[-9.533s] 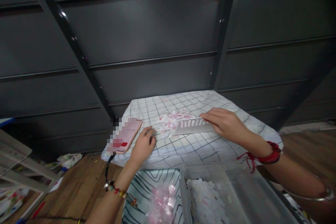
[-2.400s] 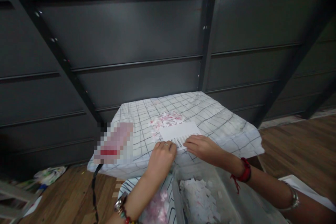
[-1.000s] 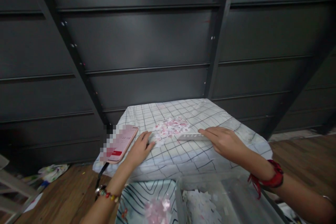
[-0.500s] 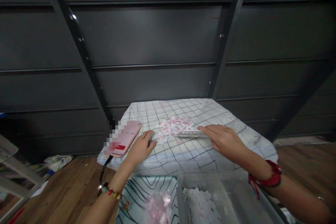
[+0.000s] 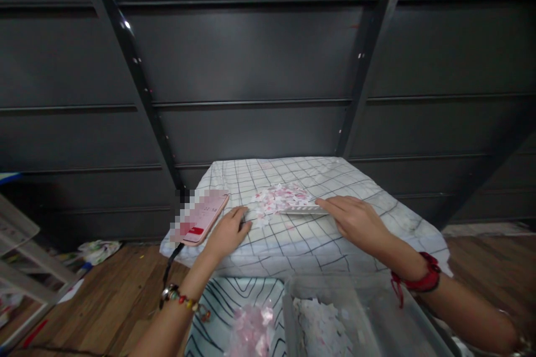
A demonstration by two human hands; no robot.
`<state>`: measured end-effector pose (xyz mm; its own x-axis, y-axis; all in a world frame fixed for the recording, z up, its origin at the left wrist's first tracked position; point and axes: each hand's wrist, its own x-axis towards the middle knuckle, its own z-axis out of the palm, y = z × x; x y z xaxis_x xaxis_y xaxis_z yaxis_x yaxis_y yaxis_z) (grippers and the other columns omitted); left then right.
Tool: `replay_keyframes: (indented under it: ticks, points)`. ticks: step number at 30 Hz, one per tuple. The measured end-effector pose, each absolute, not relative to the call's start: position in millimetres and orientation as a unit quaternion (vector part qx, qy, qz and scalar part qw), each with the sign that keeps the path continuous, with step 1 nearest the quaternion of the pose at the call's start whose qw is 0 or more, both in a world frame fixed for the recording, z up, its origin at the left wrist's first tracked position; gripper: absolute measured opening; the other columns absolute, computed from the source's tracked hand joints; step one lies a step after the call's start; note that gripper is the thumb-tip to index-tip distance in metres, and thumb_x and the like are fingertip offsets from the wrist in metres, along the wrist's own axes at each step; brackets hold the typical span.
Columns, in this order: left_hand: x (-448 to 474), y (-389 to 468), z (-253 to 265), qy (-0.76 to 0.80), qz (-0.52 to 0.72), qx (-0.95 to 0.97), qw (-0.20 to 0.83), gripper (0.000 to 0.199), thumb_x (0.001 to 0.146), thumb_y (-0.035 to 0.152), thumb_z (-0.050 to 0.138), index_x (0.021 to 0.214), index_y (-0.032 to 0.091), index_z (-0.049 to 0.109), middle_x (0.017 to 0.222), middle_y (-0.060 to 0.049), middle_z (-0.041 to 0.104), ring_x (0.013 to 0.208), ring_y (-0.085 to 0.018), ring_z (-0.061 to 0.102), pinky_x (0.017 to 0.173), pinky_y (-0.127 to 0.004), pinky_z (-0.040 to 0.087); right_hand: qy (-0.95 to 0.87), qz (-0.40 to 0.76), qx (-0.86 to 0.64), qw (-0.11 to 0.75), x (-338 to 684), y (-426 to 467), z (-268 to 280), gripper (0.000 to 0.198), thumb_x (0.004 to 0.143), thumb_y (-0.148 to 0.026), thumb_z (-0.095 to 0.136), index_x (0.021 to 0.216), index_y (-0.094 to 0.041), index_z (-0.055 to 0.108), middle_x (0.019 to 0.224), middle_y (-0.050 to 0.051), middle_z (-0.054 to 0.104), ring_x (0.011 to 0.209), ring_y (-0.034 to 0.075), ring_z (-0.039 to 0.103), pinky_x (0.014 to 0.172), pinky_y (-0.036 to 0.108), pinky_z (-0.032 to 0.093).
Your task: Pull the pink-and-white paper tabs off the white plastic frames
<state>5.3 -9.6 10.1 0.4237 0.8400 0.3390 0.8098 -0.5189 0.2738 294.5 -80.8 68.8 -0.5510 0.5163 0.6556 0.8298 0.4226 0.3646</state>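
My right hand [image 5: 355,217] is closed on one end of a flat, whitish strip [image 5: 305,210] with a row of slots along it; its exact kind is unclear. The strip lies along the near right edge of a pile of small white and pink paper scraps [image 5: 282,198]. These scraps sit on a white cloth with a dark grid [image 5: 259,254]. Left of the pile, my left hand [image 5: 228,231] rests on the cloth, fingers stretched out, holding nothing. A pink phone [image 5: 205,220] lies just beyond it on the left, partly blurred out.
Nearest me stand a pale blue tray with dark wavy lines [image 5: 221,293], holding a clear bag of pink pieces [image 5: 251,329], and a clear plastic bin [image 5: 368,312] with white scraps [image 5: 320,326]. A dark panelled wall [image 5: 251,134] rises behind. A white frame [image 5: 31,254] stands left.
The view has shifted slightly, moving the scene to the right. My right hand and the strip have edged a little left against the pile. My left hand stays flat on the cloth.
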Motion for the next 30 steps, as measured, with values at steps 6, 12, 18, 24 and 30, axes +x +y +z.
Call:
replay_keyframes:
  ticks: [6, 12, 18, 24, 30]
  points:
    - [5, -10, 10, 0.486, 0.229, 0.842, 0.038, 0.035, 0.084, 0.027, 0.043, 0.114, 0.011, 0.05, 0.116, -0.014, 0.056, 0.106, -0.023, 0.052, 0.094, -0.035, 0.04, -0.819, -0.327, -0.418, 0.216, 292, -80, 67, 0.043, 0.063, 0.003, 0.036, 0.093, -0.015, 0.062, 0.078, 0.004, 0.067, 0.065, 0.013, 0.059, 0.062, 0.025, 0.045]
    - [6, -10, 11, 0.476, 0.238, 0.845, 0.044, 0.031, 0.083, 0.025, 0.042, 0.11, 0.013, 0.052, 0.111, -0.012, 0.057, 0.103, -0.023, 0.054, 0.092, -0.036, 0.041, -0.809, -0.359, -0.405, 0.228, 294, -86, 75, 0.04, 0.066, 0.001, 0.037, 0.093, -0.014, 0.062, 0.079, 0.006, 0.068, 0.065, 0.014, 0.059, 0.062, 0.026, 0.045]
    - [5, -10, 10, 0.477, 0.241, 0.844, 0.049, 0.031, 0.083, 0.024, 0.043, 0.111, 0.014, 0.051, 0.114, -0.011, 0.057, 0.106, -0.022, 0.052, 0.094, -0.035, 0.04, -0.822, -0.325, -0.408, 0.227, 290, -81, 68, 0.04, 0.067, 0.002, 0.036, 0.091, -0.015, 0.062, 0.077, 0.004, 0.068, 0.064, 0.013, 0.059, 0.061, 0.024, 0.046]
    - [5, -9, 9, 0.473, 0.245, 0.845, 0.049, 0.03, 0.082, 0.023, 0.043, 0.109, 0.015, 0.052, 0.114, -0.011, 0.057, 0.107, -0.022, 0.052, 0.094, -0.036, 0.04, -0.802, -0.338, -0.429, 0.244, 304, -94, 63, 0.036, 0.073, -0.001, 0.035, 0.093, -0.014, 0.061, 0.079, 0.005, 0.068, 0.066, 0.013, 0.059, 0.062, 0.025, 0.047]
    - [5, -10, 10, 0.469, 0.244, 0.848, 0.045, 0.029, 0.082, 0.023, 0.041, 0.108, 0.015, 0.052, 0.112, -0.011, 0.058, 0.106, -0.022, 0.053, 0.093, -0.036, 0.041, -0.768, -0.402, -0.458, 0.195, 304, -107, 62, 0.035, 0.069, 0.001, 0.037, 0.091, -0.011, 0.062, 0.075, 0.007, 0.066, 0.06, 0.014, 0.057, 0.056, 0.027, 0.045]
